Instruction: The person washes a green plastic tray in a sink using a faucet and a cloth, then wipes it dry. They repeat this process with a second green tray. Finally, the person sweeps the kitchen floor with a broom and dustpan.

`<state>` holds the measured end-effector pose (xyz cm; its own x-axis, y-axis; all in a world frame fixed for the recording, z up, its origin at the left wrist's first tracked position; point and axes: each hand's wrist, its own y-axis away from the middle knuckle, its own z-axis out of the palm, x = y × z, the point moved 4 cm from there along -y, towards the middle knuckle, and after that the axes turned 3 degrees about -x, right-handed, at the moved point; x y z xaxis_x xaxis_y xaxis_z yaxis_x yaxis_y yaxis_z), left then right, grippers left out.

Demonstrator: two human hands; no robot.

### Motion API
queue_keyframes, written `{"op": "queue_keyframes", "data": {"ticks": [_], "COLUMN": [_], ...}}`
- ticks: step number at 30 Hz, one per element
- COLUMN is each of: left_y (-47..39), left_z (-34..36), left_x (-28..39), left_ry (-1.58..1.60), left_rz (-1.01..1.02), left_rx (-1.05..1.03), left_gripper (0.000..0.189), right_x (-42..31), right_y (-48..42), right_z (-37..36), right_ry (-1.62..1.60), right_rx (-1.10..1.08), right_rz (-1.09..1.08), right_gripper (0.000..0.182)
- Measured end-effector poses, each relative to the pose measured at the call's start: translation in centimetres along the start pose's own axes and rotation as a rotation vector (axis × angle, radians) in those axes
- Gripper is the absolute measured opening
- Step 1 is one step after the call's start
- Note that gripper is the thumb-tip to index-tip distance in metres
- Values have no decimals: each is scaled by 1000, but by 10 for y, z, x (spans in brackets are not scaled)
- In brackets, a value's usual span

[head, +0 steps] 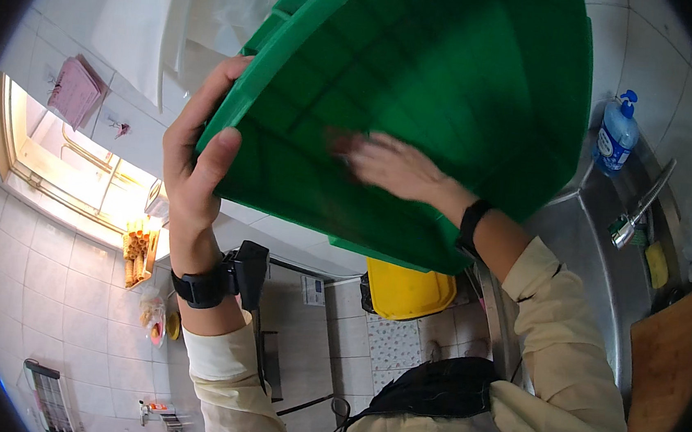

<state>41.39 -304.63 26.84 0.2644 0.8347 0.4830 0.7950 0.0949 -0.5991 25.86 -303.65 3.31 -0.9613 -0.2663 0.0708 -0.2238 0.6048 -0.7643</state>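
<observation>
A large green plastic crate (430, 100) is tilted up before me, its inside facing the camera. My left hand (204, 142) grips its rim at the left, thumb inside and fingers around the outer side. Inside the crate, my right hand (387, 164) is at the inner surface, blurred. A brownish thing (341, 143) shows at its fingertips, too blurred to name; it looks held by the fingers.
At the right stand a steel sink (571, 248), a faucet (625, 231), a blue soap pump bottle (616, 138), a yellow sponge (656, 265) and a wooden board (666, 367). A yellow bin lid (410, 292) lies below the crate. A lit window opening (73, 155) is at left.
</observation>
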Motion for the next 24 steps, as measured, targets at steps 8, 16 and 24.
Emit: {"op": "queue_keyframes", "data": {"ticks": [8, 16, 24], "left_y": [1, 3, 7], "left_z": [-4, -8, -13], "left_x": [5, -6, -14], "left_ry": [-32, -50, -55], "left_rz": [26, 10, 2], "left_rx": [2, 9, 18], "left_gripper": [53, 56, 59], "right_x": [6, -2, -15], "right_y": [-127, -127, -125], "right_z": [-68, -52, -44], "right_ry": [-5, 348, -134], "right_rx": [513, 284, 140], "right_rz": [-44, -4, 255], "right_gripper": [36, 47, 45]}}
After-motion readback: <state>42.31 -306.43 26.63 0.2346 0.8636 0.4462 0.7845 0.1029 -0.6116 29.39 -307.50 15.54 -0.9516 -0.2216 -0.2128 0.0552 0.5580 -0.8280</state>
